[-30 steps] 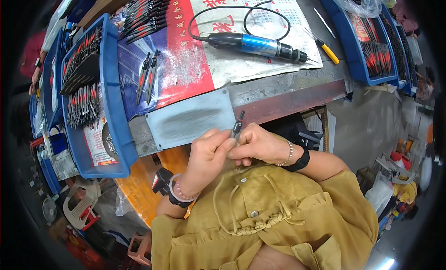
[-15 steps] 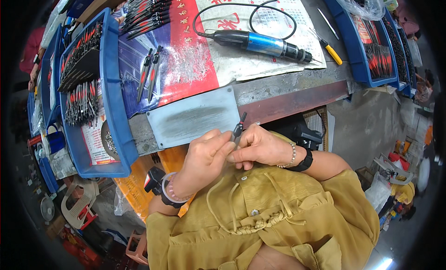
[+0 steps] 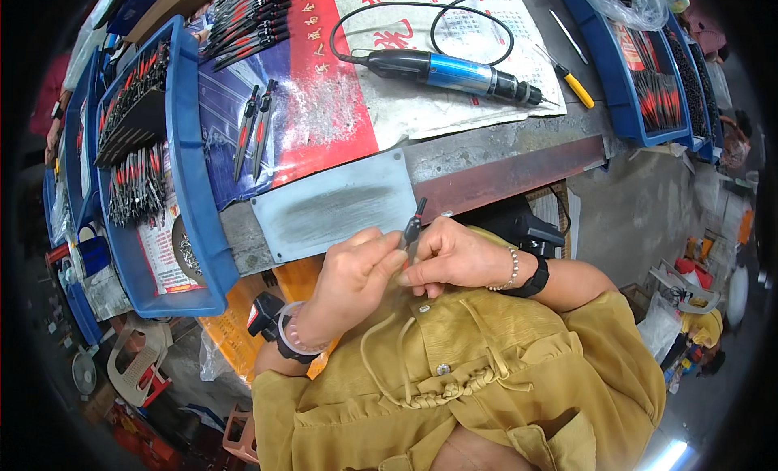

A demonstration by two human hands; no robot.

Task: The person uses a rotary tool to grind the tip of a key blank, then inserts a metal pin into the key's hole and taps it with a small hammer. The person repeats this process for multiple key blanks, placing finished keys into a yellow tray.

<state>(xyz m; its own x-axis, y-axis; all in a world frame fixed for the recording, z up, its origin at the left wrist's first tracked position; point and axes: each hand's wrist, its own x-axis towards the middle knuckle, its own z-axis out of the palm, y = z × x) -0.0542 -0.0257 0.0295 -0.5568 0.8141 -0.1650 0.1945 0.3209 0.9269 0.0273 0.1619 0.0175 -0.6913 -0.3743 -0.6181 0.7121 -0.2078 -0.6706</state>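
Just in front of my chest, both hands hold one dark drawing compass [image 3: 415, 224]. Its black knobbed top points up and slightly away from me, with a speck of red below it. My left hand [image 3: 355, 268] pinches the compass from the left, thumb against the fingers. My right hand [image 3: 455, 259] closes round its lower part from the right. The legs are mostly hidden by my fingers. Beyond my hands lies a pale metal plate [image 3: 332, 187] with a dark smudge. Two similar red and black compasses [image 3: 263, 134] rest on the coloured sheet farther back.
A blue electric screwdriver [image 3: 458, 74] with a looped cord lies on the table beside a yellow-handled screwdriver [image 3: 579, 90]. Blue bins [image 3: 188, 147] at left hold compasses and a round dish [image 3: 186, 248] of small metal parts. More blue bins [image 3: 624, 122] stand at right.
The view has shifted slightly, so the table things sit a little farther left. My hands keep nearly the same grip on the compass.
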